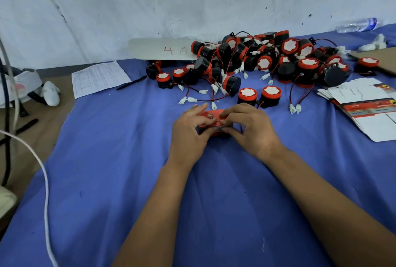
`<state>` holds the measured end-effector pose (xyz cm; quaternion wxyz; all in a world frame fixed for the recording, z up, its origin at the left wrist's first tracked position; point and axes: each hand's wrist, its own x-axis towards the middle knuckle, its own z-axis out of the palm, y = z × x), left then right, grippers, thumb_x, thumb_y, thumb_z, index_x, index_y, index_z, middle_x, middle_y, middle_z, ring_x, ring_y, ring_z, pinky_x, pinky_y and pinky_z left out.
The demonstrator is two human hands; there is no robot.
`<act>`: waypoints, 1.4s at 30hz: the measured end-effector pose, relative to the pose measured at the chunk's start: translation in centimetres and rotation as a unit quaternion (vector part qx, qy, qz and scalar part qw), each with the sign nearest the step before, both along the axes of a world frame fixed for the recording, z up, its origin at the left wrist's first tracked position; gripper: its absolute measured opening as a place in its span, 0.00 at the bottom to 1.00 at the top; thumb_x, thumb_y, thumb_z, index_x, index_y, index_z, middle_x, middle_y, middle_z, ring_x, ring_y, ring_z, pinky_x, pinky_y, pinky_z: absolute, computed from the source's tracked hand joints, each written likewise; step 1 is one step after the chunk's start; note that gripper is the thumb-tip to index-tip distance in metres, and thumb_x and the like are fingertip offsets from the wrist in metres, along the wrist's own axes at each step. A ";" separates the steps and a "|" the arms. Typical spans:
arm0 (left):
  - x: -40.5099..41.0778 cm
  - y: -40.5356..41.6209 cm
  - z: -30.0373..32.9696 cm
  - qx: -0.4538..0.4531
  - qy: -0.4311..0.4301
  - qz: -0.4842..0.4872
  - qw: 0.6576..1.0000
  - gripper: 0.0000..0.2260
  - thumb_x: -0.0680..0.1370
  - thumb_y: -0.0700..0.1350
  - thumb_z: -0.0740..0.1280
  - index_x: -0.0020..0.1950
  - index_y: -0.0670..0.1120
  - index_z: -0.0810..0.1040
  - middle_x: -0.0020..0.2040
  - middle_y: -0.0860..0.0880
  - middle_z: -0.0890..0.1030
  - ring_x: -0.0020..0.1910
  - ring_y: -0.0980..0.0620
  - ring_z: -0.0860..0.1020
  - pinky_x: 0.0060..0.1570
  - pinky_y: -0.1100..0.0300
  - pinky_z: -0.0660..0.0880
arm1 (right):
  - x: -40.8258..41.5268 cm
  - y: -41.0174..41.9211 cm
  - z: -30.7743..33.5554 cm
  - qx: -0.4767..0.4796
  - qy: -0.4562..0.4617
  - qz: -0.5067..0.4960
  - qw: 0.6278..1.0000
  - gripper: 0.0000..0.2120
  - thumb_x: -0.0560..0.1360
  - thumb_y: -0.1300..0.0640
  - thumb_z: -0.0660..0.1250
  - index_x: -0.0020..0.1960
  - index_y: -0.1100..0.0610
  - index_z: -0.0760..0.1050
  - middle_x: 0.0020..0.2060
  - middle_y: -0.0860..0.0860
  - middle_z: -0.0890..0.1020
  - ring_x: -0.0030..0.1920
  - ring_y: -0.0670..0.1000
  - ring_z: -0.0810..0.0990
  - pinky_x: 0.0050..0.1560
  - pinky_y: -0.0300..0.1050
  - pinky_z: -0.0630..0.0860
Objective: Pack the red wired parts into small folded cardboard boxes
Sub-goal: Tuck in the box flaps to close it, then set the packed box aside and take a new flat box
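Note:
A small red cardboard box [214,120] sits between both hands at the middle of the blue cloth [107,159]. My left hand [188,136] grips its left side, fingers curled over the top flap. My right hand [250,129] pinches the flap and the right side. Whatever is inside the box is hidden. Behind them lies a heap of red-and-black round parts [267,61] with red and black wires and white plugs. Two of these parts [259,96] stand upright just beyond my right hand.
A stack of flat unfolded box blanks [368,104] lies at the right. A printed sheet [98,78] and a black pen [131,82] lie at the back left. A white board marked "46" [162,49] leans by the wall. A plastic bottle [357,25] lies far right.

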<state>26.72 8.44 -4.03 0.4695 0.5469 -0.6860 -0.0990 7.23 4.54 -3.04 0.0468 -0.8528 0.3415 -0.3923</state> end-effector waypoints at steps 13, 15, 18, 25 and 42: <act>-0.8 1.2 1.5 0.075 0.064 -0.055 0.994 0.14 0.73 0.35 0.77 0.49 0.54 0.86 0.64 0.48 0.83 0.64 0.56 0.80 0.63 0.69 0.74 | -0.6 2.4 1.8 0.052 0.038 0.017 0.998 0.04 0.76 0.63 0.72 0.49 0.62 0.78 0.50 0.57 0.81 0.50 0.58 0.76 0.54 0.54 0.72; -1.9 1.7 2.6 0.075 0.075 -0.088 0.990 0.18 0.71 0.38 0.78 0.47 0.63 0.86 0.62 0.56 0.84 0.63 0.56 0.81 0.60 0.70 0.76 | -2.2 3.9 3.2 0.041 0.037 0.008 0.998 0.03 0.74 0.65 0.73 0.47 0.64 0.80 0.44 0.59 0.81 0.44 0.58 0.75 0.50 0.57 0.70; -8.3 1.7 6.1 0.073 0.102 -0.185 0.975 0.16 0.69 0.47 0.76 0.49 0.69 0.86 0.61 0.56 0.85 0.63 0.51 0.82 0.63 0.52 0.79 | -8.1 6.8 6.9 0.017 -0.005 -0.062 0.998 0.03 0.71 0.69 0.74 0.42 0.67 0.80 0.39 0.60 0.80 0.40 0.62 0.76 0.44 0.57 0.69; -31.3 4.0 14.1 -0.008 0.121 -0.451 0.884 0.12 0.78 0.40 0.74 0.58 0.55 0.85 0.61 0.55 0.85 0.63 0.59 0.81 0.64 0.53 0.78 | -26.5 19.5 17.2 -0.016 -0.031 -0.398 0.917 0.06 0.72 0.60 0.76 0.40 0.59 0.80 0.37 0.53 0.78 0.40 0.55 0.75 0.44 0.53 0.72; -52.0 16.5 17.6 0.073 -0.133 -0.639 0.754 0.08 0.84 0.41 0.61 0.48 0.49 0.78 0.45 0.51 0.80 0.43 0.54 0.77 0.42 0.57 0.68 | -39.1 30.0 21.1 0.129 -0.016 -0.773 0.621 0.10 0.79 0.57 0.64 0.55 0.58 0.82 0.55 0.61 0.81 0.63 0.64 0.76 0.66 0.63 0.72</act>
